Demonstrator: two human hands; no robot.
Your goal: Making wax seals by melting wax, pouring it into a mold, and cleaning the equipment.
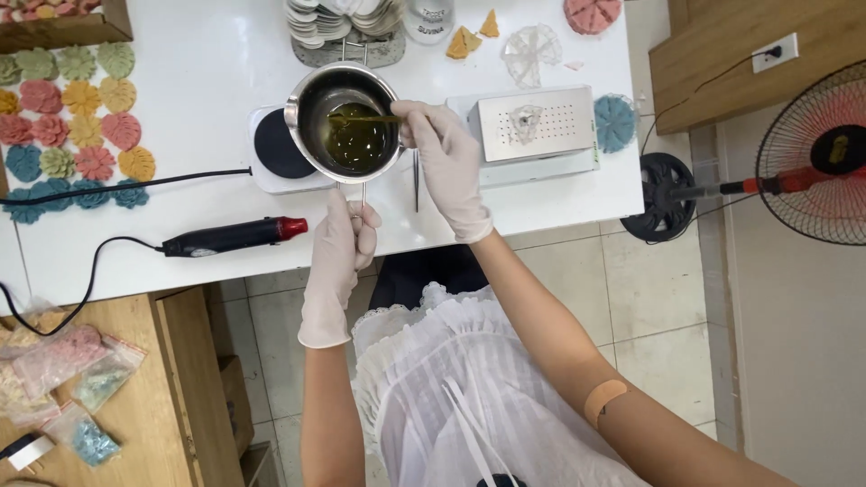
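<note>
A small steel pot (307,95) with yellowish-green liquid (359,144) sits over a white hot plate (271,149) on the white table (207,72). My left hand (341,248), in a white glove, grips the pot's thin handle at the table's front edge. My right hand (446,162), also gloved, holds a thin stick (365,118) whose tip lies in the liquid.
Colourful flower-shaped pieces (77,126) lie in rows at the left. A black and red heat gun (234,236) lies near the front edge. A perforated metal box (534,124), tweezers (416,180) and a stack of white moulds (343,20) are nearby. A fan (812,162) stands right.
</note>
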